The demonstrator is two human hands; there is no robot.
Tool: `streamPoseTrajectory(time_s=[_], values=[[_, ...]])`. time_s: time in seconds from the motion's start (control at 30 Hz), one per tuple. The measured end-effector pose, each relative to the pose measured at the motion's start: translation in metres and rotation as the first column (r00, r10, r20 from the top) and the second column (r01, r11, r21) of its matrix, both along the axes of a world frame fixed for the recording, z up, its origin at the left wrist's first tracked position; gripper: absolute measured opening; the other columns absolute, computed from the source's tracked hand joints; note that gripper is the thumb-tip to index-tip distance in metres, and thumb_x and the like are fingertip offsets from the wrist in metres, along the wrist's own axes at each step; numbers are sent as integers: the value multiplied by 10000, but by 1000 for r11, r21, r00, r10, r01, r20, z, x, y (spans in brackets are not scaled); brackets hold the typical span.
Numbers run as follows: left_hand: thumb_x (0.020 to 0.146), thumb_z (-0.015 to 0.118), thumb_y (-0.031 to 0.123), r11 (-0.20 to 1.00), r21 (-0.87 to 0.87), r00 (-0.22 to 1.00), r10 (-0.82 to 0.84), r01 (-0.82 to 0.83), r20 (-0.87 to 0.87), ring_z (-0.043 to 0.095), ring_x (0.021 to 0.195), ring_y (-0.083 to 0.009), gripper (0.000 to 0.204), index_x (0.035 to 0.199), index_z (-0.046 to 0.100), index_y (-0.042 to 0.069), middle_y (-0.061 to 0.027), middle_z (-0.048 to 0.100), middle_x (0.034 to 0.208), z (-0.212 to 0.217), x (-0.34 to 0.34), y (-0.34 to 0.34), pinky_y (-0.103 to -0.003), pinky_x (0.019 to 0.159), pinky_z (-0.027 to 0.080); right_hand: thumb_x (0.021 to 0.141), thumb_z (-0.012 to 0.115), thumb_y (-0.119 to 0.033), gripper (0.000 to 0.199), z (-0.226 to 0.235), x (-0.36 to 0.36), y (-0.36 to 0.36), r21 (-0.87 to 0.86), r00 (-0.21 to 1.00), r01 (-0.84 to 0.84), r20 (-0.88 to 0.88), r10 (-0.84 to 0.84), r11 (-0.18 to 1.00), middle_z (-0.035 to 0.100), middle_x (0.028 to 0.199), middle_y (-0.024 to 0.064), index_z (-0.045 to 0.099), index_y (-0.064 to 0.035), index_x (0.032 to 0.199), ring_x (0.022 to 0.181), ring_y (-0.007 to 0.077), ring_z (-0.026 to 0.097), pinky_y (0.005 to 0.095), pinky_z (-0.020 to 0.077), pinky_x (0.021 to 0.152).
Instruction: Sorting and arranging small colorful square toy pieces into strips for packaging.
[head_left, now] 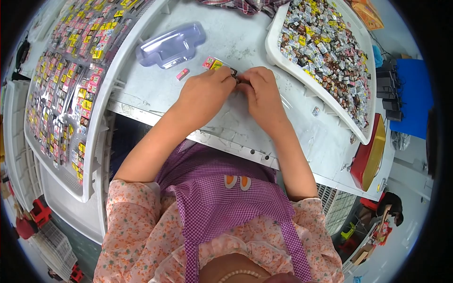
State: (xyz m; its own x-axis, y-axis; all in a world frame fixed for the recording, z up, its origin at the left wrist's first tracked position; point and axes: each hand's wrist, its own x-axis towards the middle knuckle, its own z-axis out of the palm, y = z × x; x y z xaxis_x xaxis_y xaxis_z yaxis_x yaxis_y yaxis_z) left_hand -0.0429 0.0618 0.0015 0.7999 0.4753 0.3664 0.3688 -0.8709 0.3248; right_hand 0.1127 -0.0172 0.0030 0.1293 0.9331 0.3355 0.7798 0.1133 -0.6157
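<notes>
A floral blouse point(130, 236) lies nearest; beyond, over the bench point(226, 146), the left hand point(204, 94) and right hand point(263, 94) pinch a partly hidden dark piece point(234, 72), apparently to steady it from 2 sides.

A small dark block point(234, 73) is sitting at the fingertips between the left hand point(207, 89) and the right hand point(259, 89), mostly hidden. Just beyond the left hand, a miniature pink box point(207, 62) and a miniature yellow box point(216, 64) are lying side by side on the desk point(236, 30), slanting toward the block.
</notes>
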Motion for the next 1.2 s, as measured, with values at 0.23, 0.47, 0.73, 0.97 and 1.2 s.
streamPoseTrajectory(time_s=[0.23,0.47,0.73,0.97,1.2], values=[[768,597,82,989,-135,992,70,-55,109,628,751,-230,113,850,673,97,-38,586,867,-3,1,8,-350,597,505,779,653,25,217,4,3,2,-126,987,36,-149,-55,991,582,1016,96,643,-24,990,918,214,561,289,479,754],[807,667,94,965,-246,982,130,-94,134,622,731,-250,126,926,696,62,-49,599,870,0,2,6,-339,616,492,806,620,36,210,3,7,3,-84,993,24,-112,-33,996,583,1004,87,648,-33,1002,930,220,556,295,473,781],[850,594,54,937,-349,919,158,-23,362,643,840,-282,195,1024,681,66,-86,644,997,9,-26,21,-335,704,521,800,618,22,271,21,2,-3,33,998,40,-57,-38,999,606,1060,111,636,-45,1062,1007,280,531,349,443,862],[788,548,18,989,-86,992,124,-124,-4,652,887,-276,425,1210,576,63,-61,569,1266,12,-36,12,-321,749,546,790,656,-132,474,12,-20,-10,-138,890,-27,447,86,990,533,1310,122,550,-19,1239,1083,268,501,401,365,938],[728,586,42,962,259,943,164,-88,-289,671,800,-233,496,1223,566,65,-75,520,1348,17,-31,2,-285,595,564,769,683,-224,569,-2,-19,-13,-30,811,-52,582,60,998,513,1348,109,523,-23,1276,1078,218,505,363,364,878]])
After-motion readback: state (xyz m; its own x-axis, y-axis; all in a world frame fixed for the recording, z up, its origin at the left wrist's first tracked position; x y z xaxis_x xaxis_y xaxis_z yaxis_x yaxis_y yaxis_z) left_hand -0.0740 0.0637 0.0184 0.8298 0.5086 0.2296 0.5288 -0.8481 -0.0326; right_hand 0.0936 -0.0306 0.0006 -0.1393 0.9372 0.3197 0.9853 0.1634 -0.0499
